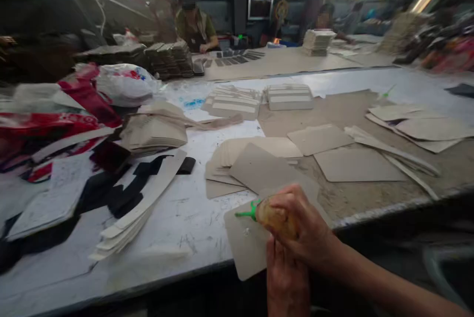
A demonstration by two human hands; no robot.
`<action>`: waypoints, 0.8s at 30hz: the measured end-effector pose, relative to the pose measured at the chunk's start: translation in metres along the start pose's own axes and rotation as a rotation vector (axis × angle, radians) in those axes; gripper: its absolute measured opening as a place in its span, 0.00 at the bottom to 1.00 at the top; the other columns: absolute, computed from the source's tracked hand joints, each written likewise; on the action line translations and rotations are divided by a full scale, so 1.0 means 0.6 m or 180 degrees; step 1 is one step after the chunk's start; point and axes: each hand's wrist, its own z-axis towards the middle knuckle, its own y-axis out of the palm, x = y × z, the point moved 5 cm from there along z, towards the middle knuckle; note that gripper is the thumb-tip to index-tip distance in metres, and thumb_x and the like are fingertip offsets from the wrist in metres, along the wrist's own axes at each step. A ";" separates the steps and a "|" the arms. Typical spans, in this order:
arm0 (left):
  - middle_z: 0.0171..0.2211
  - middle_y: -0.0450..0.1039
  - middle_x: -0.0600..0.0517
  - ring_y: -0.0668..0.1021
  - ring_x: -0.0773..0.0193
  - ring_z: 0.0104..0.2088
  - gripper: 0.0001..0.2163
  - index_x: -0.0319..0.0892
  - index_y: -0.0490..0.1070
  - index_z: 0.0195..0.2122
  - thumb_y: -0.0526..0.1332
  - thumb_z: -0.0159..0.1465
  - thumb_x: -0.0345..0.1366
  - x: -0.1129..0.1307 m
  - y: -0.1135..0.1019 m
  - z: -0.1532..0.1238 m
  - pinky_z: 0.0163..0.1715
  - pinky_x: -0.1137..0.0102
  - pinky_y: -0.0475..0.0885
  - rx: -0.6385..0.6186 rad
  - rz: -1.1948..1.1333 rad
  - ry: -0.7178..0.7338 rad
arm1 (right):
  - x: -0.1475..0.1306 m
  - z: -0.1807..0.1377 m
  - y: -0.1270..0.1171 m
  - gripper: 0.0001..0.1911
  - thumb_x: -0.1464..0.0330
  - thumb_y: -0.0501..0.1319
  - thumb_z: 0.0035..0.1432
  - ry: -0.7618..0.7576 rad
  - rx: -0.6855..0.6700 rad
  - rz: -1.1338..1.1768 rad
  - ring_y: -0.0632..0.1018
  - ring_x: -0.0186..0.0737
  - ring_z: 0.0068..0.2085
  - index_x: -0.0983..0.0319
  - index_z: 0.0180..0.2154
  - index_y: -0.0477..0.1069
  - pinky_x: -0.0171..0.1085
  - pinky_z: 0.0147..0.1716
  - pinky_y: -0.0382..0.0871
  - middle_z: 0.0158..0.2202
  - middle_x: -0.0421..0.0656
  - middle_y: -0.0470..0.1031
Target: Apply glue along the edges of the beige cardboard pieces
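Observation:
My right hand (299, 230) is wrapped round a small yellowish glue bottle (274, 217) with a green nozzle that points left over a grey card piece (244, 245) at the table's near edge. Below it, my left hand (287, 280) reaches up under that card's near edge; its fingers are mostly hidden behind the right hand. A fanned pile of similar card pieces (255, 164) lies just beyond.
White stacked strips (137, 216) and black pieces (122, 191) lie to the left, with red and white bags (55, 124) behind. More card sheets (355, 164) and stacks (289, 97) spread right and farther back. Two people sit at the far tables.

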 end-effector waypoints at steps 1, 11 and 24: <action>0.42 0.79 0.48 0.79 0.63 0.46 0.15 0.35 0.75 0.42 0.49 0.70 0.28 -0.001 -0.001 -0.001 0.67 0.63 0.51 -0.0001 0.0015 0.0000 | 0.002 -0.001 -0.005 0.16 0.75 0.60 0.58 0.0003 -0.0006 -0.0046 0.71 0.41 0.41 0.54 0.45 0.62 0.38 0.39 0.71 0.41 0.43 0.62; 0.50 0.76 0.41 0.73 0.52 0.57 0.15 0.35 0.74 0.47 0.49 0.66 0.24 0.000 0.003 -0.008 0.54 0.58 0.71 -0.0120 0.0127 0.0061 | 0.018 -0.014 -0.055 0.20 0.78 0.60 0.55 0.0009 0.0071 -0.0470 0.69 0.41 0.42 0.55 0.47 0.62 0.38 0.40 0.70 0.41 0.43 0.62; 0.54 0.73 0.41 0.66 0.55 0.63 0.19 0.36 0.74 0.51 0.47 0.65 0.23 -0.002 0.015 -0.021 0.64 0.59 0.59 -0.0023 -0.0032 -0.0155 | 0.041 -0.033 -0.120 0.17 0.77 0.58 0.58 0.0081 0.0210 -0.0913 0.70 0.41 0.42 0.56 0.46 0.62 0.39 0.40 0.70 0.41 0.44 0.63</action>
